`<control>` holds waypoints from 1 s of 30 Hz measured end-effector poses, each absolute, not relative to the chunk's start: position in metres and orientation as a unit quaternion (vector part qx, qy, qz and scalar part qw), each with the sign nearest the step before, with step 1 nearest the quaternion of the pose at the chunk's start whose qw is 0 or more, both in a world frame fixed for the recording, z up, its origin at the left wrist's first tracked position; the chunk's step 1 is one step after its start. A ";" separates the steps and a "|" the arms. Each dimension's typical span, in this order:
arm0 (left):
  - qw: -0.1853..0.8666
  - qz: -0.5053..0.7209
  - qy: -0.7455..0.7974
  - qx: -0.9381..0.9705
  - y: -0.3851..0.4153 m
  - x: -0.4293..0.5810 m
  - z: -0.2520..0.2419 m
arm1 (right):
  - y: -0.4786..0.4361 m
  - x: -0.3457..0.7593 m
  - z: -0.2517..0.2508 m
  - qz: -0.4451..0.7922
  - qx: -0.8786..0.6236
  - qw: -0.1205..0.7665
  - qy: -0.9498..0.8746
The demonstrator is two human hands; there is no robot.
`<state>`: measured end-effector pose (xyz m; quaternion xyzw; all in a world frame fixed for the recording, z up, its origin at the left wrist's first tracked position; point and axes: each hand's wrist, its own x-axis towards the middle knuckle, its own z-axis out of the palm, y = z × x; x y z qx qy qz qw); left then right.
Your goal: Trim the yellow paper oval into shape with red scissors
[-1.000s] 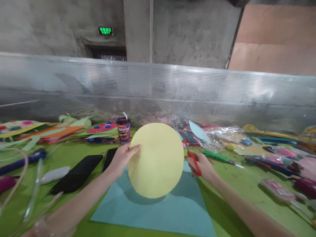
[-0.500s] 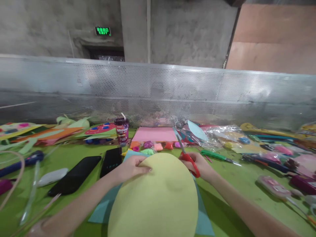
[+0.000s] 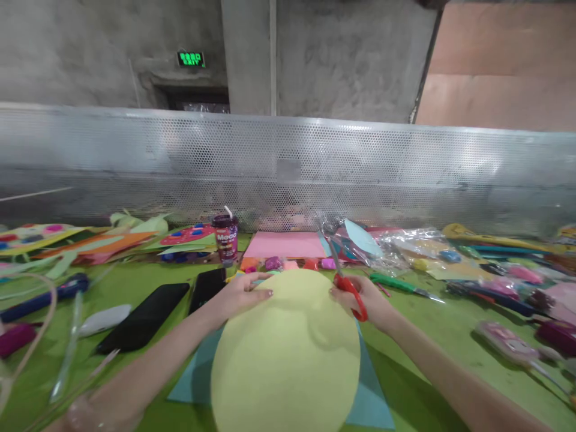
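A large pale yellow paper oval point(image 3: 288, 354) is held up in front of me, over a light blue sheet point(image 3: 371, 396) on the green table. My left hand point(image 3: 245, 295) pinches its upper left edge, thumb on the front. At the upper right edge, my right hand point(image 3: 360, 299) has its fingers round the red handles of the scissors point(image 3: 353, 294) and its thumb at the paper. The scissor blades point up and away, beyond the oval's edge.
Behind the oval lie small coloured clay pieces point(image 3: 273, 263) and a pink sheet point(image 3: 285, 244). A drink cup point(image 3: 225, 240) stands left of them. Black phone point(image 3: 146, 318) at left; green-handled cutter point(image 3: 396, 283) at right. A perforated metal panel point(image 3: 288, 144) rises behind.
The yellow oval has shifted slightly and its upper edge now covers more of the blue sheet and clay pieces. Both hands still hold on; the view has moved a little left.
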<state>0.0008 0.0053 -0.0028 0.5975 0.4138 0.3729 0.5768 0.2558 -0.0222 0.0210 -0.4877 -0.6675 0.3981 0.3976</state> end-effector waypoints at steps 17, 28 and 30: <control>0.380 0.570 0.481 0.547 0.028 -0.018 -0.010 | -0.010 0.268 0.010 0.338 -0.528 0.432 -0.648; 0.407 0.568 0.473 0.537 0.027 -0.016 -0.010 | -0.009 0.273 0.009 0.332 -0.537 0.381 -0.675; 0.407 0.567 0.474 0.537 0.027 -0.016 -0.010 | -0.009 0.272 0.010 0.337 -0.535 0.378 -0.676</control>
